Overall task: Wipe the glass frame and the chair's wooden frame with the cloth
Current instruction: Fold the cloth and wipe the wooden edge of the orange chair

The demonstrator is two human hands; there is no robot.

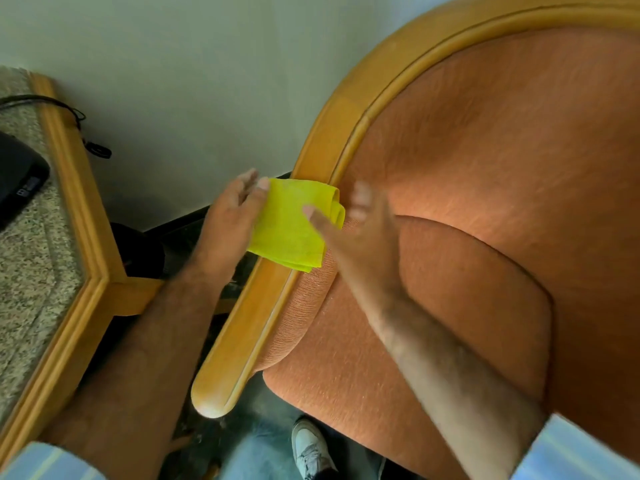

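Cloth: folded, yellow, on chair arm, centre.
Left hand: flat, spread, touching cloth's 9 o'clock edge.
Right hand: spread, thumb on cloth; blurred.

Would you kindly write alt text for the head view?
Both hands, left and right, press a folded yellow cloth onto the wooden armrest of an orange chair. A wood-framed table stands to the left.
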